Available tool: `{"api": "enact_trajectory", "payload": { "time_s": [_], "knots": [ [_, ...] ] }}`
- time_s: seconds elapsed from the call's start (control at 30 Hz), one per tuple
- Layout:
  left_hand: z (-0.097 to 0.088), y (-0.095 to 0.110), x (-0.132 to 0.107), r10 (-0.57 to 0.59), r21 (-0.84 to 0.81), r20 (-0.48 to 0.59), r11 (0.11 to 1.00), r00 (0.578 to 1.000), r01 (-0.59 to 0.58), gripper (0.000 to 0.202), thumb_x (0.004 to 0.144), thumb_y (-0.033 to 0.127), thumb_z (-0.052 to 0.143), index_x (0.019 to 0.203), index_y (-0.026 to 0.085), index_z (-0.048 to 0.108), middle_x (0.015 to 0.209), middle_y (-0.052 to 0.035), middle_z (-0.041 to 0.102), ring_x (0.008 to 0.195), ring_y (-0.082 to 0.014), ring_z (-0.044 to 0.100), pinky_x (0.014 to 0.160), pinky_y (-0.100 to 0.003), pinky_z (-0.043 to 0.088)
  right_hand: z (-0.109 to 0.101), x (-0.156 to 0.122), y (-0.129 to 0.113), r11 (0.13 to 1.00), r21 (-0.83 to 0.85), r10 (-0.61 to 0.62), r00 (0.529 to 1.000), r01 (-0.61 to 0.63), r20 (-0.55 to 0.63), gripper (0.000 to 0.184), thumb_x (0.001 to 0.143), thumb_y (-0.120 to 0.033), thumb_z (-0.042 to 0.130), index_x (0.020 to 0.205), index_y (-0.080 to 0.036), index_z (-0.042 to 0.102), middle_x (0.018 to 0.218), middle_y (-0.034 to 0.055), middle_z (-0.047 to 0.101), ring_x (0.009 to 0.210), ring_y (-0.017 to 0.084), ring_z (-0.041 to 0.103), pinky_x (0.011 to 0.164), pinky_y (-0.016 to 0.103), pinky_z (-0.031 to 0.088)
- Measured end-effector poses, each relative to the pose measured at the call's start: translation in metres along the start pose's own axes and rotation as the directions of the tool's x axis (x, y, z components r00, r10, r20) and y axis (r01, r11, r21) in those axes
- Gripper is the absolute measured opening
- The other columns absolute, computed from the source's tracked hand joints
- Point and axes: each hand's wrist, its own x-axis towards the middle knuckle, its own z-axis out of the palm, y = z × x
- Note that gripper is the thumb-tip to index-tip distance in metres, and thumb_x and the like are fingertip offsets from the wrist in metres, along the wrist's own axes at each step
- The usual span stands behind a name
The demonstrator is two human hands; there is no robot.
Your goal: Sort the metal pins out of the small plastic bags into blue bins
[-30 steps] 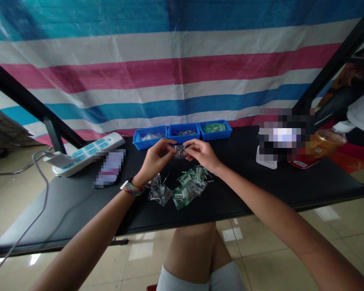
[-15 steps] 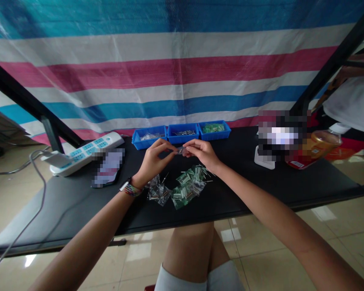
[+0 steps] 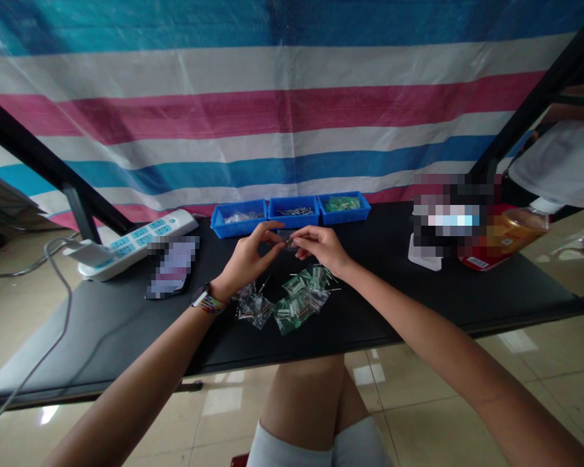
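Between my two hands is a small clear plastic bag (image 3: 287, 236), raised above the black table in front of the blue trays. My left hand (image 3: 254, 255) pinches its left side between thumb and fingers. My right hand (image 3: 324, 248) has its fingertips closed at the bag's right side; what else they hold is too small to make out. Below them lies a heap of green plastic bags (image 3: 294, 311) with metal pins inside. Several clear bags (image 3: 255, 308) of pins lie to its left, near my left wrist.
Three blue trays (image 3: 294, 224) stand in a row at the back, holding clear bags, metal pins and green bags. A power strip (image 3: 141, 243) and a phone (image 3: 172, 266) lie left. At right are a white case (image 3: 424, 254) and a drink bottle (image 3: 520, 230).
My right hand has shifted slightly left, and its fingertips now meet the bag closer to my left fingers. More of the clear bag shows upright between the hands.
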Motion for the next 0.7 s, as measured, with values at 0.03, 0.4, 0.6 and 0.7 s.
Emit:
{"api": "enact_trajectory", "payload": {
  "time_s": [0.03,0.4,0.6,0.7],
  "knots": [
    [-0.001,0.001,0.000,0.020,0.015,0.007,1.000,1.000,-0.020,0.034,0.102,0.033,0.067,0.134,0.022,0.065,0.102,-0.0047,0.082,0.095,-0.0215,0.079,0.089,-0.033,0.062,0.000,0.000,-0.001,1.000,0.009,0.007,1.000,-0.007,-0.005,0.044,0.076,-0.051,0.091,0.100,-0.017,0.079,0.087,0.0057,0.079,0.066,0.016,0.073,0.061,0.029,0.061],
    [-0.006,-0.009,0.000,0.033,0.104,-0.123,0.994,0.992,-0.020,0.015,0.101,0.031,0.067,0.107,0.023,0.079,0.112,-0.0056,0.083,0.112,-0.0255,0.078,0.105,-0.042,0.059,-0.003,-0.003,-0.006,0.974,-0.224,-0.041,0.999,0.038,-0.005,0.029,0.082,-0.035,0.082,0.105,-0.020,0.075,0.086,0.0020,0.076,0.063,0.015,0.070,0.056,0.027,0.054],
    [-0.023,-0.027,0.006,0.027,0.318,-0.334,0.944,0.942,0.085,0.013,0.102,0.030,0.064,0.104,0.025,0.076,0.112,-0.0056,0.078,0.113,-0.0276,0.070,0.107,-0.047,0.053,-0.008,-0.014,-0.022,0.748,-0.579,-0.153,0.933,0.325,0.327,0.015,0.084,-0.012,0.075,0.095,-0.021,0.078,0.082,0.0016,0.074,0.073,0.017,0.066,0.070,0.031,0.049],
    [-0.036,-0.044,0.005,0.005,0.403,-0.411,0.898,0.912,0.177,0.012,0.101,0.029,0.065,0.102,0.025,0.076,0.111,-0.0078,0.075,0.113,-0.0305,0.066,0.106,-0.050,0.051,-0.010,-0.017,-0.027,0.652,-0.612,-0.162,0.871,0.448,0.464,0.013,0.081,-0.013,0.081,0.091,-0.022,0.078,0.086,0.0031,0.075,0.082,0.020,0.065,0.077,0.034,0.048]
  ]
}}
